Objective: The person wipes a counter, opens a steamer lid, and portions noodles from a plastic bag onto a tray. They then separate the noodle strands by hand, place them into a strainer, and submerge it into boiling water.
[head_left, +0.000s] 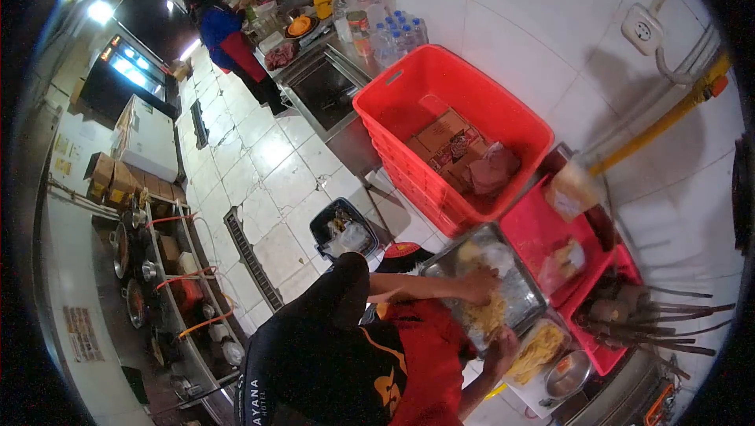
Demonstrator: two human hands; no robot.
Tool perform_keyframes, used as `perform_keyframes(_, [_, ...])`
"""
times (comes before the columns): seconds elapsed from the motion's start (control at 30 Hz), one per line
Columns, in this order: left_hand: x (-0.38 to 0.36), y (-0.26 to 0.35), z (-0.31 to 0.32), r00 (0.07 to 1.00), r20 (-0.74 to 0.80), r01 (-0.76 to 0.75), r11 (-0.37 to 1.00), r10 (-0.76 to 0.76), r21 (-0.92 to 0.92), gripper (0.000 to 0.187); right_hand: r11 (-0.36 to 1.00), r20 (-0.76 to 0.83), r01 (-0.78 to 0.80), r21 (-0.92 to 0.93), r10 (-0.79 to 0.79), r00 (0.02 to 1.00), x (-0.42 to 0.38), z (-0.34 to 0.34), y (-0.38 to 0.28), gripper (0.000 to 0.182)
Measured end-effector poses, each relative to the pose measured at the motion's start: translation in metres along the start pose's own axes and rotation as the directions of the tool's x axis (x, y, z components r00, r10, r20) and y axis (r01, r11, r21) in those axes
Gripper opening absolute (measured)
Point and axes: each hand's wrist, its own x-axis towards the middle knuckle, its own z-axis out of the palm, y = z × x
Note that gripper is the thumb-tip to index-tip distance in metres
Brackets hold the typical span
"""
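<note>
My left hand [479,286] reaches into a metal tray [522,291] and rests on yellowish crumbs [481,317]. Its fingers look bent and close together; whatever they may hold is hidden. At the tray's near edge, my right hand [500,353] has curled fingers, with what is in them too small to make out. Beside it stands a container of yellow food [539,350], coarse and lumpy. A clear plastic bag [497,255] lies at the tray's far side, next to a paler heap of crumbs [469,251].
A stack of red crates [425,182] stands against the wall, cardboard inside. Pink-red trays [528,225] and a metal bowl [569,373] lie beyond my hands. Below is an open bin [346,229]. Another person [228,37] stands at the far counter; a stove [149,284] lines the opposite side.
</note>
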Motion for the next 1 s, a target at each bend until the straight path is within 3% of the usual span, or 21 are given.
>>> perform_keyframes(0.07, [0.000, 0.000, -0.002, 1.000, 0.002, 0.017, 1.000, -0.017, -0.016, 0.053, 0.992, 0.171, -0.040, 0.116, 0.020, 0.985, -0.002, 0.010, -0.025, 0.028])
perform_keyframes(0.17, [0.001, 0.003, -0.014, 0.998, 0.051, 0.032, 0.999, -0.029, -0.045, 0.053, 0.979, 0.198, -0.035, 0.200, -0.006, 0.980, -0.002, 0.004, -0.028, 0.027])
perform_keyframes(0.2, [0.001, 0.006, -0.018, 0.995, 0.091, 0.032, 0.998, -0.027, -0.059, 0.051, 0.979, 0.198, -0.035, 0.199, -0.005, 0.980, -0.001, -0.004, -0.022, 0.027])
perform_keyframes(0.27, [0.009, -0.009, 0.005, 0.998, 0.056, 0.002, 0.992, 0.005, -0.126, 0.048, 0.997, 0.014, 0.047, 0.063, -0.048, 0.999, 0.001, -0.018, -0.005, 0.042])
perform_keyframes(0.33, [0.016, -0.018, 0.022, 0.999, 0.020, -0.032, 0.981, 0.036, -0.190, 0.045, 0.985, 0.065, 0.051, 0.162, -0.062, 0.996, -0.002, -0.006, -0.021, 0.043])
perform_keyframes(0.4, [0.023, -0.021, 0.033, 0.989, 0.131, 0.135, 0.713, -0.061, -0.688, 0.039, 0.965, 0.113, 0.052, 0.258, -0.084, 0.990, -0.002, 0.002, -0.032, 0.045])
perform_keyframes(0.43, [0.024, -0.022, 0.038, 0.989, 0.131, 0.135, 0.712, -0.061, -0.690, 0.039, 0.968, 0.156, 0.081, 0.236, -0.120, 0.980, -0.002, 0.003, -0.033, 0.045])
perform_keyframes(0.5, [0.031, -0.033, 0.059, 0.974, 0.126, 0.204, 0.497, -0.186, -0.843, 0.040, 0.971, 0.198, 0.111, 0.212, -0.155, 0.968, -0.001, 0.000, -0.032, 0.046])
perform_keyframes(0.53, [0.034, -0.039, 0.066, 0.965, 0.129, 0.216, 0.415, -0.228, -0.884, 0.040, 0.944, 0.230, 0.087, 0.319, -0.166, 0.959, -0.001, -0.003, -0.029, 0.045])
perform_keyframes(0.6, [0.034, -0.042, 0.063, 0.996, -0.078, -0.012, 0.748, -0.053, -0.664, 0.047, 0.905, 0.265, 0.050, 0.422, -0.176, 0.948, -0.002, 0.003, -0.035, 0.044])
perform_keyframes(0.67, [0.024, -0.036, 0.038, 0.999, -0.046, -0.039, 0.777, 0.013, -0.629, 0.051, 0.968, 0.160, 0.043, 0.247, -0.084, 0.983, 0.001, 0.010, -0.047, 0.054])
perform_keyframes(0.77, [0.012, -0.018, 0.008, 0.996, 0.039, -0.039, 0.823, 0.074, -0.567, 0.055, 0.925, 0.106, 0.103, 0.365, -0.151, 0.983, 0.004, 0.028, -0.057, 0.060])
perform_keyframes(0.9, [0.008, -0.003, -0.012, 0.975, 0.217, 0.054, 0.907, 0.042, -0.417, 0.058, 0.977, 0.205, 0.047, 0.210, -0.091, 0.975, 0.010, 0.027, -0.062, 0.061])
perform_keyframes(1.0, [0.001, 0.000, -0.017, 0.985, 0.133, -0.036, 0.888, 0.108, -0.458, 0.054, 0.978, 0.179, 0.000, 0.207, -0.037, 0.983, 0.007, 0.033, -0.064, 0.061])
